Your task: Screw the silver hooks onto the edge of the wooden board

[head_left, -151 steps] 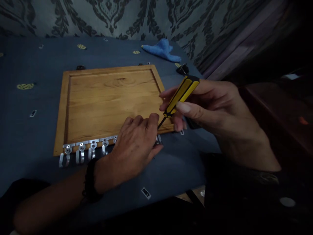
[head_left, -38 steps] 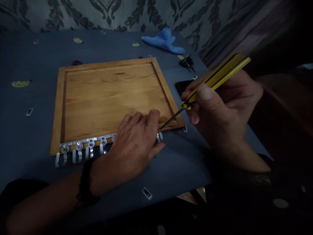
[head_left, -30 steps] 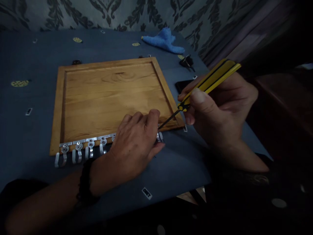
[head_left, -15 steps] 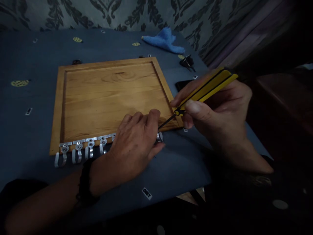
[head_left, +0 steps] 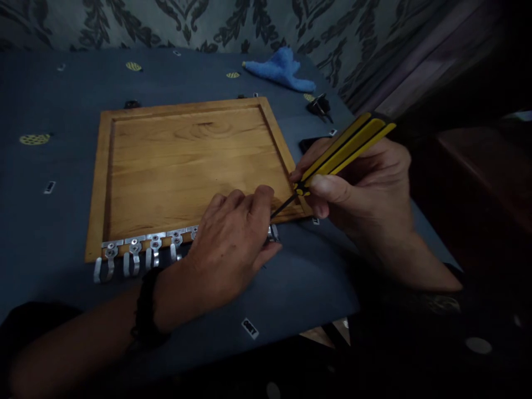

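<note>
A square wooden board lies on a dark blue cloth. Along its near edge runs a metal hook rail with several silver hooks. My left hand rests palm down on the right end of that rail, fingers together and curled over it. My right hand grips a yellow and black screwdriver, slanted down to the left. Its dark tip meets the board's near right corner just beside my left fingertips. The rail's last hook peeks out under my left hand.
A blue rag lies at the table's far edge. A small dark metal item sits near it, and a black flat object lies behind my right hand. The table edge drops off at the right and near side.
The screwdriver handle has dropped lower and swung left over the last second, and my right hand moved closer to the board's corner. My left hand stays on the rail.
</note>
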{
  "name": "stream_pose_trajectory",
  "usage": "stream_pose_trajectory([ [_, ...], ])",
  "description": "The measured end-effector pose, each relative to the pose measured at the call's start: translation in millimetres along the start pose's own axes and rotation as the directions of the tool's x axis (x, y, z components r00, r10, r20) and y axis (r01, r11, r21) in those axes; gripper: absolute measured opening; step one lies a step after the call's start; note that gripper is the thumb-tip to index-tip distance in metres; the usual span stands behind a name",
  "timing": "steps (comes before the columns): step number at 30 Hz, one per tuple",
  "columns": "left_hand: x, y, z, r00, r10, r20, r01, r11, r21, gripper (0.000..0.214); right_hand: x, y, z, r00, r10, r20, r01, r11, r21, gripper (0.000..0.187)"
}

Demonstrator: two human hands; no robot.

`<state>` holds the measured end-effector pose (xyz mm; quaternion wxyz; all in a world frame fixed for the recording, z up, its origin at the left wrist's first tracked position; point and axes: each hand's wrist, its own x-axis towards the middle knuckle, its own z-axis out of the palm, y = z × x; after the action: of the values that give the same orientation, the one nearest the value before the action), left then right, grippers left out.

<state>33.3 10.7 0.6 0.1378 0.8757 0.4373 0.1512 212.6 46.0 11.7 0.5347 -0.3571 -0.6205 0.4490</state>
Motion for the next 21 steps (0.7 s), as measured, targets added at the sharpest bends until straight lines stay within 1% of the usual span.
stream_pose_trajectory([
  [3,-0.6,-0.1,0.2,1.000,0.001,0.007,-0.001,1.000,0.000,0.054,0.4,-2.1,-0.9,1.000,-0.005,0.005,0.006,1.000,-0.020,0.015],
  [7,-1.5,0.2,-0.9,1.000,-0.001,0.016,0.001,1.000,0.001,0.054,0.3,-7.5,-5.8,0.997,0.040,0.070,-0.039,0.999,-0.018,0.013],
  [10,-0.6,0.7,-1.4,1.000,0.000,0.027,0.000,1.000,0.006,0.053,-1.5,-11.1,-8.8,0.991,0.073,0.109,-0.071,0.997,-0.021,0.023],
  [11,-0.1,0.9,-1.3,1.000,0.000,0.026,0.000,1.000,0.008,0.052,-2.3,-11.6,-9.1,0.990,0.078,0.118,-0.076,0.997,-0.026,0.023],
  [13,0.8,1.0,-0.8,1.000,0.002,0.018,-0.002,1.000,0.015,0.050,-4.1,-11.7,-8.8,0.990,0.054,0.128,-0.052,0.998,-0.021,0.017],
  [15,0.8,0.8,0.0,1.000,0.004,0.001,-0.004,1.000,0.025,0.049,-5.8,-11.6,-6.8,0.994,0.021,0.110,-0.018,1.000,-0.023,0.011],
  [17,0.0,0.2,0.9,1.000,0.012,-0.024,-0.011,0.999,0.033,0.049,-7.4,-12.4,-3.4,0.996,-0.006,0.092,0.009,0.999,-0.032,0.012],
  [21,-2.0,-1.1,2.5,0.998,0.031,-0.063,-0.028,0.999,0.045,0.052,-10.1,-15.9,4.3,0.993,-0.052,0.106,0.058,0.997,-0.057,0.019],
])
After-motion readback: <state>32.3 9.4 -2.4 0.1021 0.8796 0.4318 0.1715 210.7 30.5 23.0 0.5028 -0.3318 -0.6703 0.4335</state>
